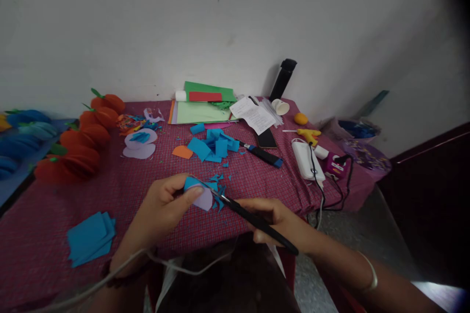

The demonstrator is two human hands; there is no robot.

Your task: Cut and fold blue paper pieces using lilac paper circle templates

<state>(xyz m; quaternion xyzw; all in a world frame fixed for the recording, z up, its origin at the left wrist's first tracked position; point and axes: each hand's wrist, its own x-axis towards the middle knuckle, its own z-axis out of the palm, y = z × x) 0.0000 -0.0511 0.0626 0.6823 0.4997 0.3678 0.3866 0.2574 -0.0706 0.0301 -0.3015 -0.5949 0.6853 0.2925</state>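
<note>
Between the thumb and fingers of my left hand [159,212] are a lilac paper shape [204,200] with a rounded edge and a piece of blue paper [190,183] lying against it. My right hand [281,222] is closed around black-handled scissors [253,218]. Their blades point left and reach the edge of the held paper. Small blue scraps [219,200] lie on the tablecloth just behind the blades. Farther back is a loose heap of blue paper pieces [213,144], with an orange half-round piece [182,152] beside it.
Orange paper pumpkins [69,159] and blue ones [18,145] stand at left. Blue sheets [91,237] lie near the front left. A cutter [264,155], phone [266,138], yellow glue gun [309,135], white power bank-like box [307,160] and cables occupy the right. A black bottle [283,79] stands behind.
</note>
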